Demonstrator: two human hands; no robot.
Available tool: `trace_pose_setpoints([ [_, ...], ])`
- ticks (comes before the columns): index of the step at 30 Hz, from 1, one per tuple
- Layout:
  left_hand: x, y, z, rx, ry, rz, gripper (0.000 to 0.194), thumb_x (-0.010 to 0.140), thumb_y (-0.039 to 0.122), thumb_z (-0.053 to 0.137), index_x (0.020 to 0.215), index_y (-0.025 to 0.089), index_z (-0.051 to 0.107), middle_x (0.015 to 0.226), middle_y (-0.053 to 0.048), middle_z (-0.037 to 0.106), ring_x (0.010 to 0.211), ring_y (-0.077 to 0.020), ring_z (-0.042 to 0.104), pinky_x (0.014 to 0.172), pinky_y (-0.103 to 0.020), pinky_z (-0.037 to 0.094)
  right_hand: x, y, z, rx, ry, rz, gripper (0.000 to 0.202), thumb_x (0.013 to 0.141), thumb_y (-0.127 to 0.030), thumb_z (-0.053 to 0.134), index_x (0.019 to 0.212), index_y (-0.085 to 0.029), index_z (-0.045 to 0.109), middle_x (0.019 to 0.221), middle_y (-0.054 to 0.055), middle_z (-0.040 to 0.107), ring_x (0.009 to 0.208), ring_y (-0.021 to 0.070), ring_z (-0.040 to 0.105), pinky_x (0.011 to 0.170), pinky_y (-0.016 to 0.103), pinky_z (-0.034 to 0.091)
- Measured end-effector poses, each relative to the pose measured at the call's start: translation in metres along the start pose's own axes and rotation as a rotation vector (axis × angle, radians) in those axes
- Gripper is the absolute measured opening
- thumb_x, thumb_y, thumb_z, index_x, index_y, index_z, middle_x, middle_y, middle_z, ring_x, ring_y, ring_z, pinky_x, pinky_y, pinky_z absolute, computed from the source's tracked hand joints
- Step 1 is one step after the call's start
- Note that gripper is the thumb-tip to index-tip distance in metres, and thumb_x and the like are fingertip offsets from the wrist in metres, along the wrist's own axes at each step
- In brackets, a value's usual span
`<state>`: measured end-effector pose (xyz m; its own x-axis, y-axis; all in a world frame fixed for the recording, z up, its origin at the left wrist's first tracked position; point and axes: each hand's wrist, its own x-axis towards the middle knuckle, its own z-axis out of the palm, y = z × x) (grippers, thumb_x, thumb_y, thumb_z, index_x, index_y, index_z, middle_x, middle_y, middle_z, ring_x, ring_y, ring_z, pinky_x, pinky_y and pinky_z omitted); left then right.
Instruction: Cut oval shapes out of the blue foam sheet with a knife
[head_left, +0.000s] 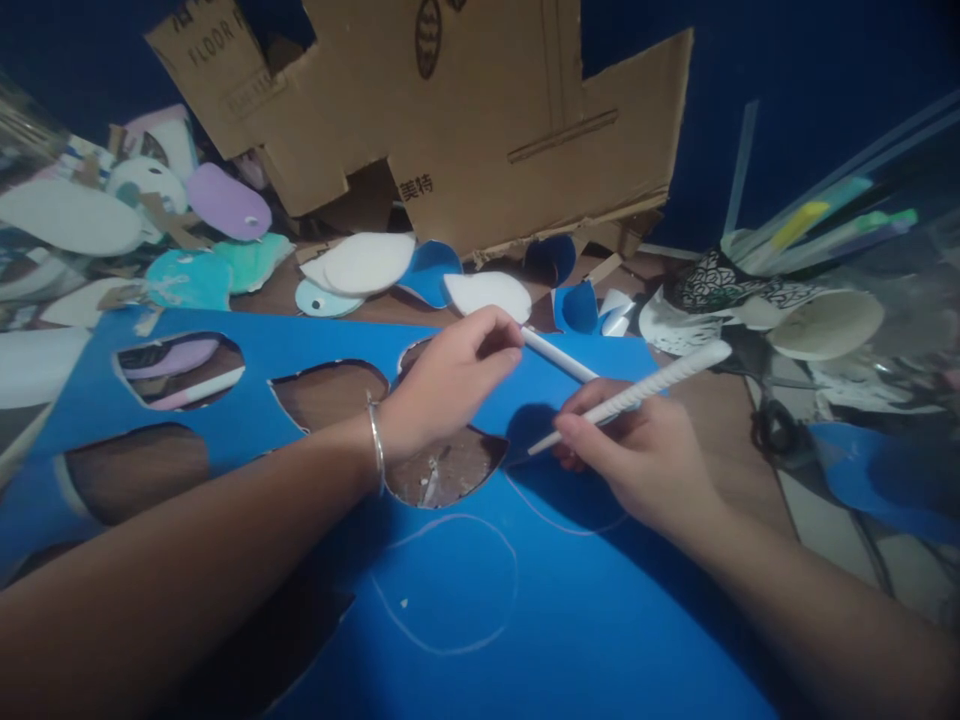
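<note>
A large blue foam sheet lies in front of me, with several leaf-shaped and rounded holes cut through it. Pale outlines are drawn on it, among them a rough circle. My left hand, a silver bangle at its wrist, is over the sheet with thumb and forefinger closed at the end of a thin white pen-like stick. That stick's other end runs behind my right hand. My right hand grips a white pointed tool with a spiral-ridged handle, its tip low near a cut hole's edge.
A cut-up cardboard piece stands behind the sheet. Foam bird-like shapes, one of them purple, pile up at the left. White pieces lie along the back. At the right are a patterned cup holding pens and a paper cup.
</note>
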<state>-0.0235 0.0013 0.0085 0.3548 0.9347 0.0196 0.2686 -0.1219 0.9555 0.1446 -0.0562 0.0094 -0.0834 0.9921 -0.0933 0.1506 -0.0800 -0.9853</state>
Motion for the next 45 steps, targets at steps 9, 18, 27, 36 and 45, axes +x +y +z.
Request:
trace_pose_setpoints([
  [9, 0.0, -0.001, 0.0, -0.013, 0.004, 0.002, 0.004, 0.078, 0.018, 0.046, 0.078, 0.018, 0.05, 0.076, 0.001, 0.051, 0.067, -0.0113, 0.046, 0.059, -0.025, 0.036, 0.004, 0.002, -0.001, -0.038, -0.043, -0.041, 0.004, 0.07, -0.02, 0.064, 0.068, -0.021, 0.061, 0.049, -0.002, 0.061, 0.042, 0.0128, 0.057, 0.039, 0.022, 0.046],
  [18, 0.001, -0.004, 0.001, 0.001, -0.01, 0.026, 0.004, 0.079, 0.018, 0.046, 0.08, 0.018, 0.05, 0.076, 0.001, 0.05, 0.068, -0.0111, 0.045, 0.059, -0.025, 0.036, 0.002, -0.004, -0.001, -0.136, -0.025, 0.003, 0.009, 0.072, -0.026, 0.063, 0.067, -0.021, 0.058, 0.05, -0.002, 0.061, 0.044, 0.0125, 0.058, 0.041, 0.022, 0.048],
  [27, 0.001, -0.003, 0.0, 0.009, -0.008, 0.018, 0.003, 0.079, 0.017, 0.047, 0.079, 0.019, 0.05, 0.074, 0.002, 0.049, 0.065, -0.0097, 0.043, 0.056, -0.023, 0.035, -0.001, -0.003, -0.001, -0.243, 0.008, -0.079, 0.01, 0.074, -0.025, 0.061, 0.066, -0.022, 0.056, 0.049, -0.003, 0.06, 0.042, 0.0113, 0.057, 0.039, 0.02, 0.046],
  [36, 0.002, -0.005, 0.001, 0.022, -0.011, 0.036, 0.004, 0.079, 0.017, 0.046, 0.08, 0.019, 0.05, 0.075, 0.001, 0.05, 0.066, -0.0099, 0.043, 0.058, -0.025, 0.037, 0.001, -0.001, -0.001, -0.237, -0.005, -0.136, 0.013, 0.074, -0.024, 0.061, 0.062, -0.022, 0.055, 0.047, -0.003, 0.06, 0.039, 0.0105, 0.056, 0.037, 0.019, 0.046],
  [45, 0.001, -0.003, 0.0, 0.03, -0.001, 0.04, 0.004, 0.079, 0.017, 0.047, 0.08, 0.018, 0.051, 0.074, 0.001, 0.05, 0.067, -0.0109, 0.045, 0.059, -0.026, 0.037, -0.007, 0.0, -0.001, -0.377, 0.067, -0.208, 0.011, 0.073, -0.027, 0.062, 0.064, -0.022, 0.058, 0.049, -0.002, 0.06, 0.04, 0.0124, 0.056, 0.034, 0.022, 0.042],
])
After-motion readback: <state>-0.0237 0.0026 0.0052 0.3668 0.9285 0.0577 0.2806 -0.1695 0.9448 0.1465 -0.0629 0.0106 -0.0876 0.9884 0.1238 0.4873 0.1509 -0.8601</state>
